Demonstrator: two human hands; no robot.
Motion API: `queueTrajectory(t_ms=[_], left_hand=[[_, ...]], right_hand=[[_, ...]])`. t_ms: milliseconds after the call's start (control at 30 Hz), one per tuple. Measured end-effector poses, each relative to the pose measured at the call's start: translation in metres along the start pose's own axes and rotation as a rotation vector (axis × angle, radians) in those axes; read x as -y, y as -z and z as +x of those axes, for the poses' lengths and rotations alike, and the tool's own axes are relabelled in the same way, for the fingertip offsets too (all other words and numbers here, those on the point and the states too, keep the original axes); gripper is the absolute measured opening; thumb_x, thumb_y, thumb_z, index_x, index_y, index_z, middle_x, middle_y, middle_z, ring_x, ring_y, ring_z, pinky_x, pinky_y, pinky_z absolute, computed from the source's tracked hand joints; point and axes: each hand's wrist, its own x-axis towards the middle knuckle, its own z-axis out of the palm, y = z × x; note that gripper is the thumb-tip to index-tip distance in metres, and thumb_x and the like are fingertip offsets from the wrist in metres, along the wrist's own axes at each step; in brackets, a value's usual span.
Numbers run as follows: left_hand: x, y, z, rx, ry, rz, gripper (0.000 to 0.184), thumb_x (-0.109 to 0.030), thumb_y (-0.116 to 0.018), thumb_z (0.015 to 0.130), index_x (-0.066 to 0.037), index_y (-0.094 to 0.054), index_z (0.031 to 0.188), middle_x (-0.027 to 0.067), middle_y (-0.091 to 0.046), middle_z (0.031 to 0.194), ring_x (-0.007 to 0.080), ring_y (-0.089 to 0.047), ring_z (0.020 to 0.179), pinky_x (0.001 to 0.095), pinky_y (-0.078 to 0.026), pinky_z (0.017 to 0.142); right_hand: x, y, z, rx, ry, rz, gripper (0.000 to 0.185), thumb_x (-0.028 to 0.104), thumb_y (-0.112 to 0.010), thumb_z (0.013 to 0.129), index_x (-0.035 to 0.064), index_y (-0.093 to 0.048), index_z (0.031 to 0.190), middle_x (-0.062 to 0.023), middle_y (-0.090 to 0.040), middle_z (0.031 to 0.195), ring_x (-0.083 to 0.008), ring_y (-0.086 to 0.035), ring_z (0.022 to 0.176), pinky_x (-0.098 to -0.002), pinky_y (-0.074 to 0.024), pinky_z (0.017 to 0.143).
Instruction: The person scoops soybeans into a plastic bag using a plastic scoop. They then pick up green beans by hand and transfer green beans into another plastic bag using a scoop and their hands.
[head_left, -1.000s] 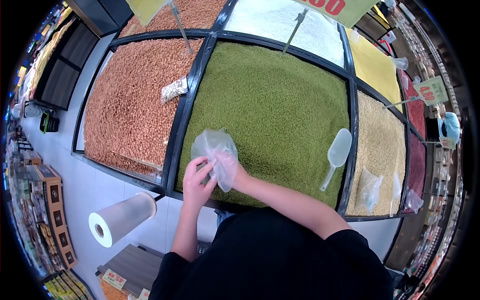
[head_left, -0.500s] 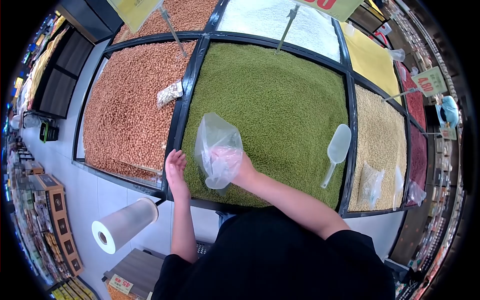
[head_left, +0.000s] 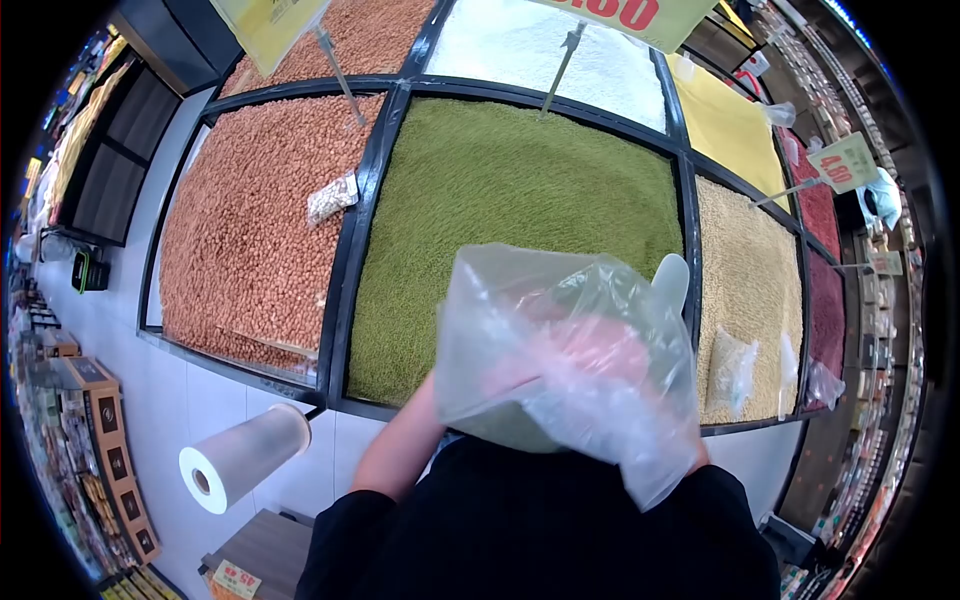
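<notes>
We have both hands at the bag (head_left: 540,410), and we judge the step in hand to be spreading its thin film. The bag is up in front of the chest, across the near edge of the green bin (head_left: 520,170), covering all but the tip of the scoop (head_left: 672,280). Through the film we make out the left hand (head_left: 508,375) and the right hand (head_left: 605,350) only as pinkish blurs; we cannot tell whether the fingers are inside the bag or behind it, or whether they are pinched or spread. As we judge it, the next move calls for a sure hold on the rim and both layers kept apart, since such limp film could cling or fold over. The bag's long axis slants from upper left to lower right: the broad end faces up and left over the bin, while a crumpled, narrow tail hangs down by the right sleeve (head_left: 715,500). Which end is the mouth, we cannot tell.
</notes>
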Motion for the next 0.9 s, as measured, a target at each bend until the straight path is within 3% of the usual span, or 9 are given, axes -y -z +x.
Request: queueTrajectory(t_ms=[233, 300, 333, 400, 500, 567, 667, 800, 900], left_hand=[[0.047, -0.001, 0.042, 0.161, 0.145, -0.177, 0.105, -0.084, -0.026, 0.09, -0.003, -0.027, 0.156, 0.0222, -0.037, 0.156, 0.038, -0.038, 0.144, 0.054, -0.032, 0.119], [0.046, 0.005, 0.041, 0.158, 0.148, -0.185, 0.106, -0.085, -0.027, 0.089, -0.003, -0.027, 0.157, 0.0224, -0.037, 0.157, 0.0383, -0.038, 0.144, 0.0543, -0.032, 0.119], [0.046, 0.011, 0.039, 0.156, 0.147, -0.185, 0.106, -0.085, -0.027, 0.089, -0.003, -0.027, 0.157, 0.0224, -0.037, 0.157, 0.0383, -0.038, 0.144, 0.0543, -0.032, 0.119], [0.049, 0.027, 0.033, -0.126, 0.176, 0.013, 0.098, -0.083, -0.019, 0.091, -0.011, -0.028, 0.158, 0.019, -0.035, 0.158, 0.0377, -0.039, 0.144, 0.0555, -0.034, 0.118], [0.061, 0.017, 0.026, -0.27, 0.139, 0.005, 0.098, -0.083, -0.018, 0.091, -0.013, -0.027, 0.159, 0.0193, -0.035, 0.158, 0.0389, -0.039, 0.143, 0.0586, -0.033, 0.117], [0.065, 0.026, 0.022, -0.26, 0.15, -0.028, 0.096, -0.082, -0.018, 0.092, -0.013, -0.027, 0.159, 0.0193, -0.035, 0.158, 0.0398, -0.039, 0.143, 0.06, -0.033, 0.117], [0.063, 0.028, 0.02, -0.375, 0.154, 0.043, 0.092, -0.079, -0.019, 0.094, -0.014, -0.027, 0.159, 0.0195, -0.036, 0.158, 0.041, -0.04, 0.142, 0.0614, -0.032, 0.116], [0.057, 0.038, 0.019, -0.315, 0.149, -0.127, 0.079, -0.067, -0.025, 0.1, -0.011, -0.038, 0.154, 0.0208, -0.049, 0.148, 0.0411, -0.053, 0.132, 0.062, -0.042, 0.109], [0.055, 0.037, 0.019, -0.38, 0.126, -0.118, 0.075, -0.063, -0.027, 0.1, -0.011, -0.039, 0.153, 0.0209, -0.051, 0.146, 0.0416, -0.055, 0.128, 0.0621, -0.044, 0.106]], right_hand=[[-0.038, 0.003, -0.031, -0.296, -0.002, 0.059, 0.032, 0.027, -0.054, 0.1, 0.0064, -0.064, 0.122, -0.0128, -0.066, 0.119, -0.0296, -0.063, 0.111, -0.0451, -0.0507, 0.096], [-0.044, -0.004, -0.037, -0.792, -0.449, 0.902, 0.036, 0.029, -0.047, 0.105, 0.0039, -0.056, 0.129, -0.0127, -0.065, 0.117, -0.0263, -0.063, 0.111, -0.0442, -0.0523, 0.096], [-0.05, -0.004, -0.038, -0.792, -0.45, 0.904, 0.036, 0.029, -0.047, 0.105, 0.0039, -0.056, 0.129, -0.0127, -0.065, 0.117, -0.0263, -0.063, 0.111, -0.0442, -0.0523, 0.096], [-0.062, -0.001, -0.038, -0.852, -0.605, 1.098, 0.036, 0.033, -0.047, 0.106, 0.0064, -0.055, 0.129, -0.0103, -0.065, 0.114, -0.0229, -0.065, 0.104, -0.0417, -0.0545, 0.091], [-0.094, -0.007, -0.052, -0.793, -0.585, 1.316, 0.035, 0.037, -0.048, 0.106, 0.009, -0.057, 0.126, -0.0074, -0.066, 0.111, -0.0201, -0.066, 0.096, -0.0384, -0.0561, 0.085], [-0.085, -0.009, -0.038, -0.955, -0.744, 1.303, 0.031, 0.037, -0.051, 0.105, 0.0093, -0.06, 0.117, -0.0057, -0.067, 0.101, -0.0199, -0.065, 0.091, -0.0375, -0.0542, 0.082], [-0.118, -0.019, -0.053, -0.891, -0.73, 1.42, 0.035, 0.037, -0.049, 0.106, 0.0093, -0.061, 0.123, -0.007, -0.068, 0.107, -0.021, -0.067, 0.096, -0.0378, -0.0558, 0.085], [-0.136, -0.021, -0.047, -0.86, -0.739, 1.443, 0.038, 0.037, -0.05, 0.106, 0.0064, -0.059, 0.126, -0.0086, -0.067, 0.116, -0.0231, -0.065, 0.103, -0.0405, -0.0529, 0.093], [-0.131, -0.017, -0.035, -0.883, -0.882, 1.364, 0.041, 0.038, -0.05, 0.106, 0.0045, -0.058, 0.128, -0.0107, -0.066, 0.121, -0.024, -0.064, 0.108, -0.0414, -0.0513, 0.097]])
